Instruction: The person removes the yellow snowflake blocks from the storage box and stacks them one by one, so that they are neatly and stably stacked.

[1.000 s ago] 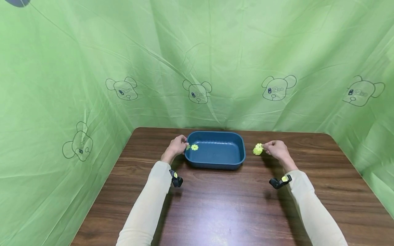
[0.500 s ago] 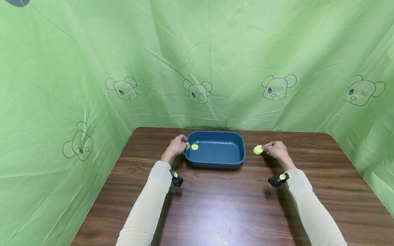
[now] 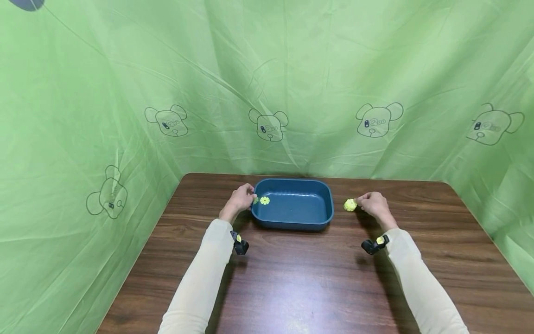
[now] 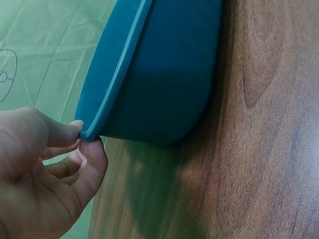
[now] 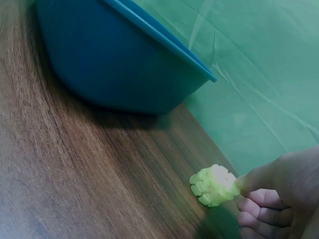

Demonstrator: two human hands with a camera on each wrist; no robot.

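In the head view, my left hand (image 3: pixel 240 198) is at the left end of a blue rectangular basin (image 3: pixel 292 226). Thumb and fingers pinch the basin's rim (image 4: pixel 117 82), as the left wrist view shows. Inside, near that end, lies a yellow-green flower-shaped piece (image 3: pixel 264 200); a fainter flower shape beside my thumb may be its reflection. Right of the basin, a small stack of such flower pieces (image 5: pixel 212 186) sits on the table. My right hand (image 3: pixel 374 204) pinches the stack's top piece at its edge; the curled lower fingers stay behind it.
The wood-grain table (image 3: pixel 292 278) extends toward me from the basin. Green cloth (image 3: pixel 317 83) printed with bear faces hangs behind and at the sides. Black wrist cameras (image 3: pixel 239 243) are strapped to both forearms, low over the tabletop.
The flower piece in my right hand, earlier standing out above the stack, has come down onto it. The right wrist has shifted slightly left. My left hand and the basin stay put.
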